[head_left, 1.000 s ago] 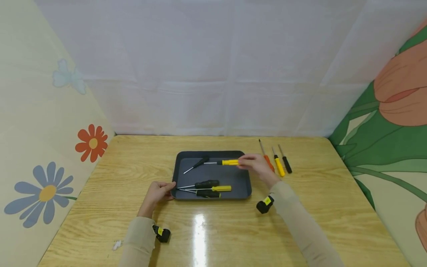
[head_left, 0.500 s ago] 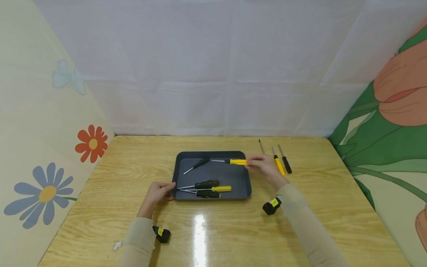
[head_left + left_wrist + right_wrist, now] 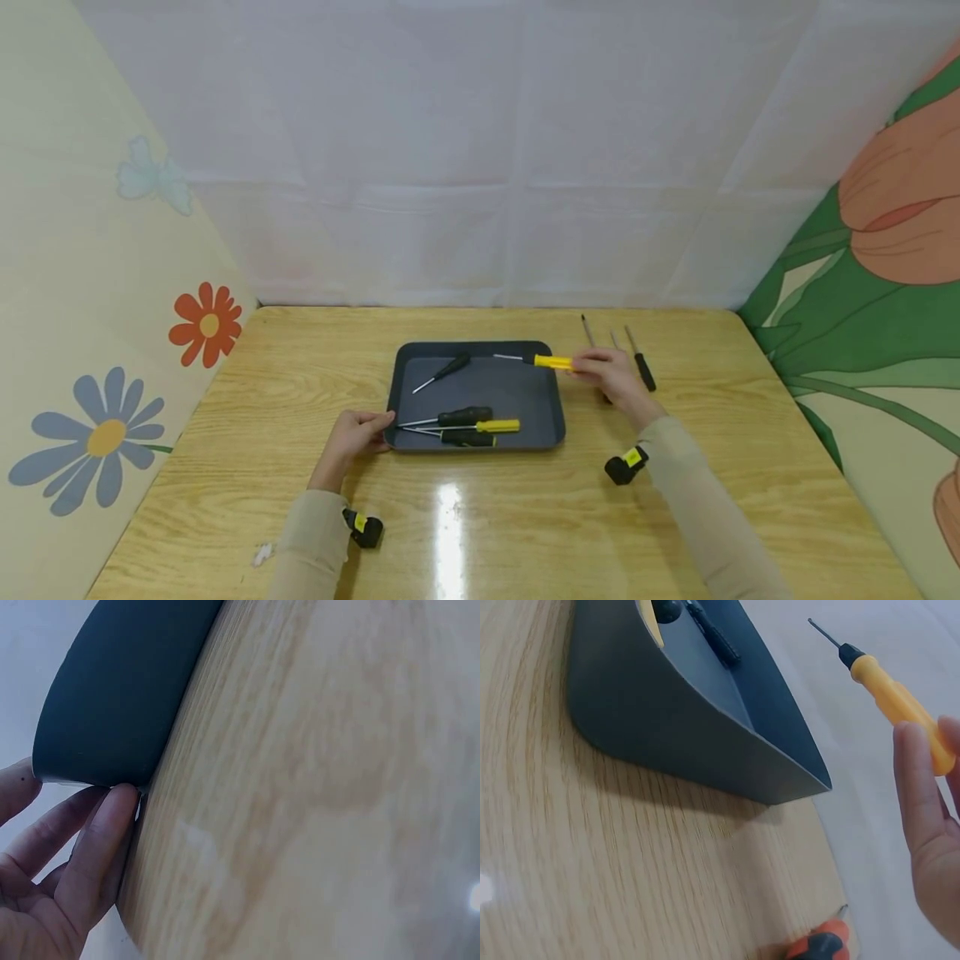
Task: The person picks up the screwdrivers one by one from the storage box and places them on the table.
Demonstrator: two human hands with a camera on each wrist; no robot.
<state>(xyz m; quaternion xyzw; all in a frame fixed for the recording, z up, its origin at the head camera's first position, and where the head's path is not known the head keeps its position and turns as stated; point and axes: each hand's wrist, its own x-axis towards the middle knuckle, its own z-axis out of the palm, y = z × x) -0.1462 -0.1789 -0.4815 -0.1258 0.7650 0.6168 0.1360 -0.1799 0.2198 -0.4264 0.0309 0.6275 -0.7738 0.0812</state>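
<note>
My right hand (image 3: pixel 611 375) pinches the yellow handle of a screwdriver (image 3: pixel 553 362) above the right edge of a dark grey tray (image 3: pixel 558 408); its shaft points left over the tray. In the right wrist view this screwdriver (image 3: pixel 892 694) is clear of the tray wall (image 3: pixel 667 727). My left hand (image 3: pixel 352 437) grips the tray's left front corner, thumb on the rim; the left wrist view shows fingers (image 3: pixel 97 847) against the tray's outside. Inside the tray lie a small black screwdriver (image 3: pixel 452 364) at the back and, in front, a yellow-handled one (image 3: pixel 498 426) among black-handled ones (image 3: pixel 465 415).
Right of the tray a black screwdriver (image 3: pixel 643 371) lies on the wooden table (image 3: pixel 735 433). Other screwdrivers beside it are partly hidden by my right hand; an orange-and-black handle (image 3: pixel 821 945) shows in the right wrist view. A white cloth (image 3: pixel 480 167) stands behind.
My right hand has moved right with the yellow screwdriver, from over the tray's middle to its right edge, and now covers more of the screwdrivers on the table. My left hand has stayed put.
</note>
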